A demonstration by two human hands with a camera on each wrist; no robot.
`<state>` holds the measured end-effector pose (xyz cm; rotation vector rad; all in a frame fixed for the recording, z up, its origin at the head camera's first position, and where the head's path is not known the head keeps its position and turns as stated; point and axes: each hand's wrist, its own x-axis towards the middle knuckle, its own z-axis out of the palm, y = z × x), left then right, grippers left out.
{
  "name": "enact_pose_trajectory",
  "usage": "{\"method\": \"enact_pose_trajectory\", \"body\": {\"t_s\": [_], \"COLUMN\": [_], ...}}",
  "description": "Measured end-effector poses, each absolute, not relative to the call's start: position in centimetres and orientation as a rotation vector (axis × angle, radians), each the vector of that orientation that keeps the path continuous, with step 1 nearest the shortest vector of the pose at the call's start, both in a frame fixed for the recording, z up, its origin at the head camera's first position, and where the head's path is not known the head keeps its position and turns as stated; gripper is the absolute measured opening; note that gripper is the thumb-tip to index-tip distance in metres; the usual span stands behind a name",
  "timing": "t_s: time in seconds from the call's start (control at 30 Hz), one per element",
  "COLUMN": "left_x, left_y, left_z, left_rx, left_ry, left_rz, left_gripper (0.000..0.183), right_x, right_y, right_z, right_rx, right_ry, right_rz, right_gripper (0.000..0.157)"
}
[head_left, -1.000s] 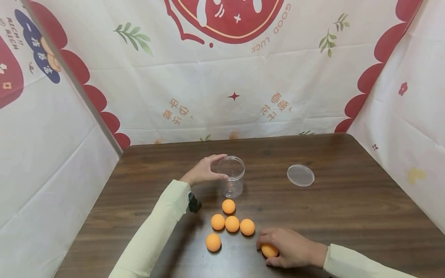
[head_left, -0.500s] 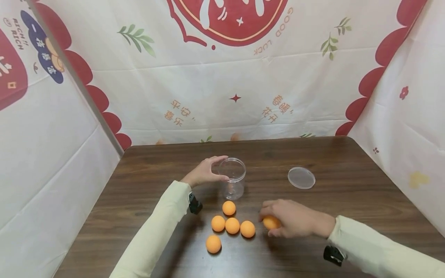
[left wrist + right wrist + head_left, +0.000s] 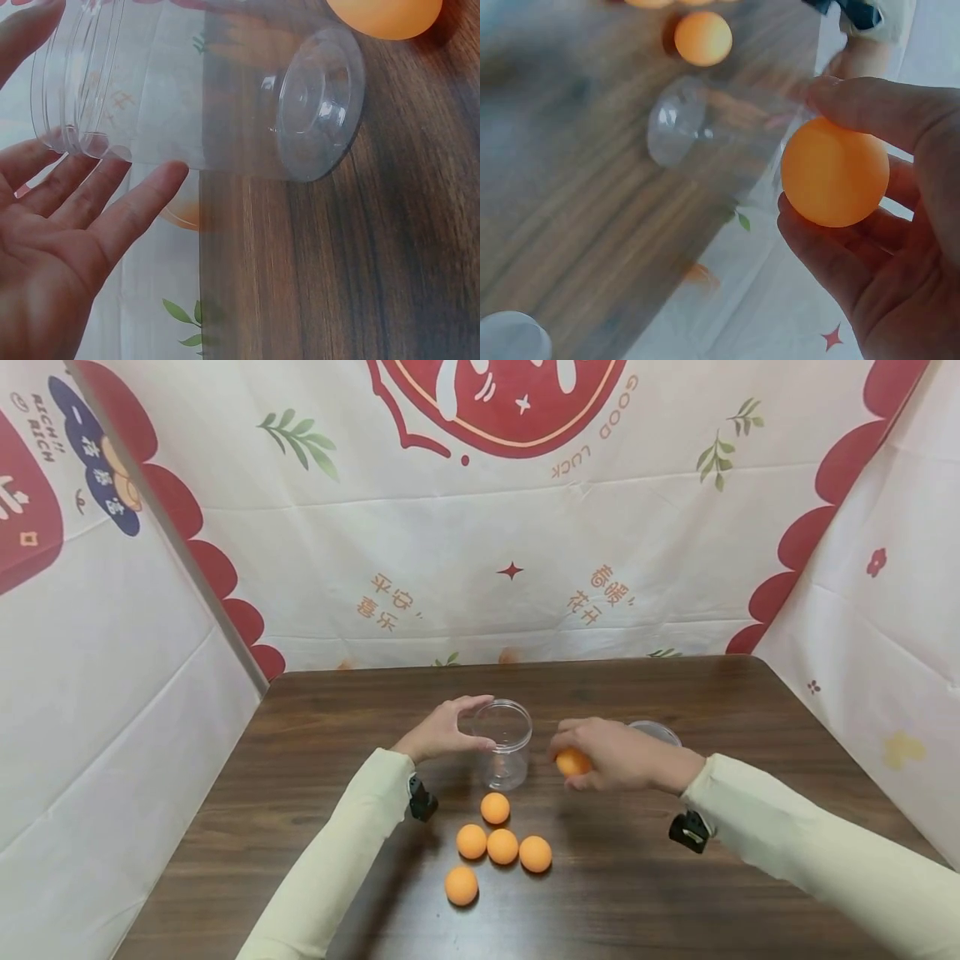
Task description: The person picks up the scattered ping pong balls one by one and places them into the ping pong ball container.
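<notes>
A clear, lidless plastic jar (image 3: 504, 770) stands upright on the table. My left hand (image 3: 444, 732) holds it near the rim, thumb on one side and fingers on the other; in the left wrist view the fingertips (image 3: 174, 174) touch the jar wall. To the right of the jar, above the table, my right hand (image 3: 626, 753) pinches an orange ping-pong ball (image 3: 573, 762) between thumb and fingers. The right wrist view shows this ball (image 3: 835, 172) close up, with the jar (image 3: 676, 124) behind it. I see no ball inside the jar.
Several loose orange balls (image 3: 502, 847) lie on the dark wooden table (image 3: 322, 860) in front of the jar. A round clear lid (image 3: 658, 731) lies to the right, partly hidden by my right hand. Printed white cloth (image 3: 450, 543) hangs behind and at both sides.
My right hand has lifted the ping-pong ball off the table at the front right and carried it forward, close to the jar. The left hand stays on the jar.
</notes>
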<state>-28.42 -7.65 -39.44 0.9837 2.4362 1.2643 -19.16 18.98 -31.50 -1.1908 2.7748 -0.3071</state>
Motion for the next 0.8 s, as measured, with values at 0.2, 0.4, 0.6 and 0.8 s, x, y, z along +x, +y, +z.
{"method": "enact_pose_trajectory", "body": {"t_s": [0.2, 0.4, 0.6, 0.8], "left_x": [-28.4, -28.3, -28.3, -28.3], "left_y": [-7.7, -7.9, -7.8, -7.7], "left_z": [-39.3, -39.4, -39.4, -39.5], "left_rx": [0.998, 0.986, 0.96, 0.932], "left_ry": [2.445, 2.471, 2.472, 2.485], "left_rz": [1.265, 1.263, 1.259, 1.252], "left_gripper": [0.076, 0.074, 0.074, 0.074], "right_x": [-21.2, -22.8, -24.3, -25.4], "right_y": [18.1, 16.6, 15.3, 14.4], "right_z": [-30.7, -30.2, -30.3, -30.7], "right_rx": [-1.163, -1.155, -1.154, -1.124], "right_ry": [2.839, 2.861, 2.871, 2.86], "right_rz": [-0.282, -0.361, -0.397, -0.426], "right_gripper": [0.028, 0.029, 0.028, 0.029]}}
